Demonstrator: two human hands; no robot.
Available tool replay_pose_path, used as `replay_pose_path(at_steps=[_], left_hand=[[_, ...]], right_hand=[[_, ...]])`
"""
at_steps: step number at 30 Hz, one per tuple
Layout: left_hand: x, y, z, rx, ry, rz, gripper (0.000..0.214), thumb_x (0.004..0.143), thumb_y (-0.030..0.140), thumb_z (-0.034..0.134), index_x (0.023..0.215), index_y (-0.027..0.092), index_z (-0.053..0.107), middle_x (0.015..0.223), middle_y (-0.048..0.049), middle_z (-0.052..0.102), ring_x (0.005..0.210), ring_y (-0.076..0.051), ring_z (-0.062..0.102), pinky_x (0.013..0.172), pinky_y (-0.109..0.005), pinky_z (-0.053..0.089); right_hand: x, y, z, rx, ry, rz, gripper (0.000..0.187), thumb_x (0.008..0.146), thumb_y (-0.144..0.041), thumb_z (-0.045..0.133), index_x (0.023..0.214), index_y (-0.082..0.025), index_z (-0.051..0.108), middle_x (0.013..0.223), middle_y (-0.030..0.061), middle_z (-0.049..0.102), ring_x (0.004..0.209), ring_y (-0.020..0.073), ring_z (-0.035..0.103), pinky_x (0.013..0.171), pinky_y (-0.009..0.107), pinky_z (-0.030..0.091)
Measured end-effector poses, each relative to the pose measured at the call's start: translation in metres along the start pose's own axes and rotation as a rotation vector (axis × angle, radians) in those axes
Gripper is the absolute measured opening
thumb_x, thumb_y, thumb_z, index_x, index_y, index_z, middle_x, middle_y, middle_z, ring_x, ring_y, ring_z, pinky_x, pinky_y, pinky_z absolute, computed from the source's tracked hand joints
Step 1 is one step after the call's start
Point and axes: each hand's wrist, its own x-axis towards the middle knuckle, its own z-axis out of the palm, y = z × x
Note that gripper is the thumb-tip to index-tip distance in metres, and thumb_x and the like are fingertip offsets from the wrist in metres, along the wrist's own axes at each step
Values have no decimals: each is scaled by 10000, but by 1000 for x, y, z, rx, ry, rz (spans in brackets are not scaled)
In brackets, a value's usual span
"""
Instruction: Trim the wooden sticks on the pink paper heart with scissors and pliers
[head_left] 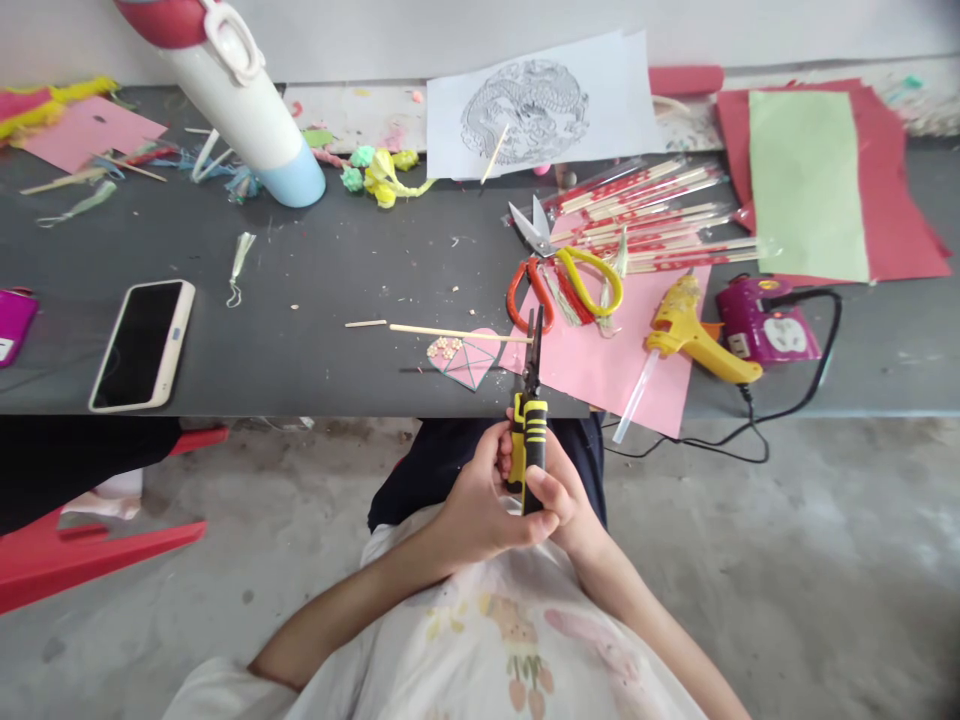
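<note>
My left hand (484,500) and my right hand (570,500) are both closed round the yellow-and-black handles of a pair of long-nose pliers (534,425), just off the table's front edge. The dark jaws point away from me, at the right end of a thin wooden stick (454,331). That stick extends leftward over a pink paper heart (472,360) with drawn lines and a cluster of small pale round pieces on its upper left. A short piece of stick (365,323) lies left of it. Beyond the jaws are scissors (551,245) with red and yellow handles.
A yellow glue gun (690,330) rests partly on pink paper (600,360), its cord looping past the table edge. Packaged sticks (652,215), a purple power socket (765,320) and red and green sheets (810,190) are on the right. Leftward are a phone (142,345) and bottle (255,110).
</note>
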Motion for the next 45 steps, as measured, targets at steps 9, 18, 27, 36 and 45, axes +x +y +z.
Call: replay_pose_path(at_steps=[9,18,27,36,45], left_hand=[[-15,13,-40,427,-254,35,909,695,458,772,1445,270,294,1284,-115,588,1012,-236,658,852,-358,538],[8,66,-48,1513,509,1007,263,878,183,559,1133,174,619,1058,-105,674,998,-244,589,840,-372,461],[22,71,-50,1609,470,1069,143,906,160,528,963,175,658,769,-2,667,688,-149,579,633,-293,408],[21,71,-50,1579,444,1083,149,899,142,538,985,151,659,804,-7,699,734,-145,618,643,-260,447],[18,75,-51,1610,431,1044,152,889,130,539,982,155,656,806,1,701,737,-150,632,613,-270,456]], right_hand=[[-11,-8,-16,-81,-50,-16,620,790,-534,622,1296,-231,430,971,34,521,823,180,511,741,307,470],[-25,-13,-21,-158,-100,43,670,757,-578,629,1300,-229,449,964,44,512,809,189,457,724,304,410],[-35,-15,-22,-86,-177,35,718,755,-650,603,1326,-245,443,960,42,500,793,189,452,705,305,396],[-35,-9,-22,108,-120,137,447,952,-540,369,1259,-264,543,933,37,502,785,169,442,748,307,384],[-35,-12,-21,135,-154,191,415,948,-466,445,1305,-262,501,943,28,511,765,149,424,709,279,360]])
